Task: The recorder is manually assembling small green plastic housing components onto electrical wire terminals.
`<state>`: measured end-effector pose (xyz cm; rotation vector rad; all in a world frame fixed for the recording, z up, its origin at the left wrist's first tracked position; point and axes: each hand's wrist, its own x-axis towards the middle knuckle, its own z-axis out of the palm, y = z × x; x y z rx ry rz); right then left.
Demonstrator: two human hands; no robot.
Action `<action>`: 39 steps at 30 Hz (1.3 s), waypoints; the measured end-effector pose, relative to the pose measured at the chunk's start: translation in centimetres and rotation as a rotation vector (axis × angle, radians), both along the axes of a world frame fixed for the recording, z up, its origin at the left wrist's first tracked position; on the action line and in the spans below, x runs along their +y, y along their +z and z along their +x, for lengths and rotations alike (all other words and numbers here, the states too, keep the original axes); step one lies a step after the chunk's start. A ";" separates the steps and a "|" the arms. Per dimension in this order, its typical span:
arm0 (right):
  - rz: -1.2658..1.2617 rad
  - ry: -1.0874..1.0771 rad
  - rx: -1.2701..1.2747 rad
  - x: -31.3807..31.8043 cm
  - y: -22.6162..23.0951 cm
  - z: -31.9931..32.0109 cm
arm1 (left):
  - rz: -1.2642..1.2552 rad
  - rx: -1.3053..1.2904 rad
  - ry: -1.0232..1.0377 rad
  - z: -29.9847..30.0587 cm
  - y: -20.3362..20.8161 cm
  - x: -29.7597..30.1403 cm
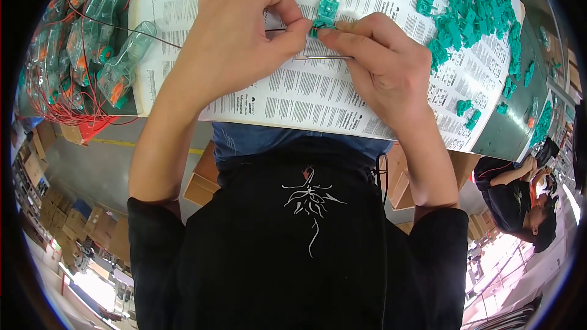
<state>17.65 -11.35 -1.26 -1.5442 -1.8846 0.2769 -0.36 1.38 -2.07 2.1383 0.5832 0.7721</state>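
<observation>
My left hand (244, 30) has its thumb and forefinger pinched together on a thin dark wire (276, 29). Its fingertips meet a small green plastic part (328, 10) lying on the printed sheet. From the other side, the thumb and forefinger of my right hand (388, 55) press at the near end of that part. A slim metal tool (324, 57) lies in my right hand, its thin end pointing left below the part. Fingertips hide where the wire meets the part.
Printed paper (293, 98) covers the worktop. A heap of green plastic parts (465, 6) spreads at the far right, with a few strays (471, 116) nearer. Clear-green housings (92, 24) with orange pieces and red wires (79, 112) crowd the left. Another person (520, 198) is at right.
</observation>
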 end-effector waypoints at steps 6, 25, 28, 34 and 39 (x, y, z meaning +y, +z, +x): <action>-0.028 0.022 -0.077 0.2 0.6 -0.9 | 0.224 -0.696 -0.126 0.7 -4.2 0.8; -0.060 -0.018 0.058 0.6 0.6 -1.8 | 0.321 0.244 0.103 -2.2 1.0 -3.0; -0.169 -0.027 0.331 0.8 2.0 -1.9 | 0.390 0.166 0.188 -2.1 1.3 -3.9; -0.136 0.070 0.422 1.0 5.4 -1.5 | 0.333 0.036 0.231 -2.0 4.0 -3.5; -0.119 0.092 0.387 3.0 7.5 -1.7 | 0.351 0.091 0.183 -2.0 7.3 -1.7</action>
